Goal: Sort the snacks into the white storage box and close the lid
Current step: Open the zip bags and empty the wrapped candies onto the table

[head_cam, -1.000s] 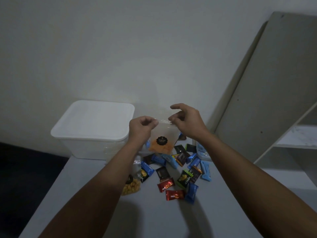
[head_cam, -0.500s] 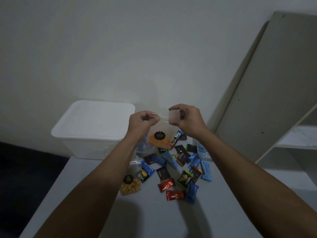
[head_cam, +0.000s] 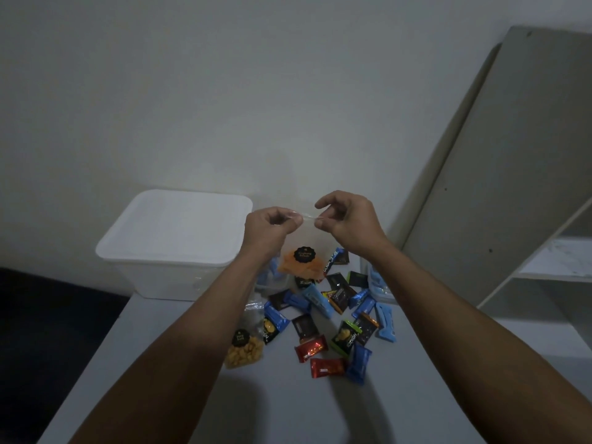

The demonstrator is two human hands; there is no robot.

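The white storage box (head_cam: 166,277) stands at the back left of the table with its lid (head_cam: 174,227) on. I hold a clear bag of orange snacks (head_cam: 299,264) up in the air above the snack pile, to the right of the box. My left hand (head_cam: 269,230) and my right hand (head_cam: 347,224) each pinch its top edge. Below lie several small wrapped snacks (head_cam: 333,318) in blue, black, red and green. A clear bag of yellow snacks (head_cam: 243,349) lies at the pile's left, partly under my left forearm.
The grey table (head_cam: 153,379) ends at the left over a dark floor. A white wall rises behind the box. A tall pale panel (head_cam: 499,174) leans at the right, with a white shelf (head_cam: 557,261) beside it.
The bag of orange snacks has risen a little. My right fingers have shifted along its top edge and my index finger has lifted; my left hand keeps its pinch.
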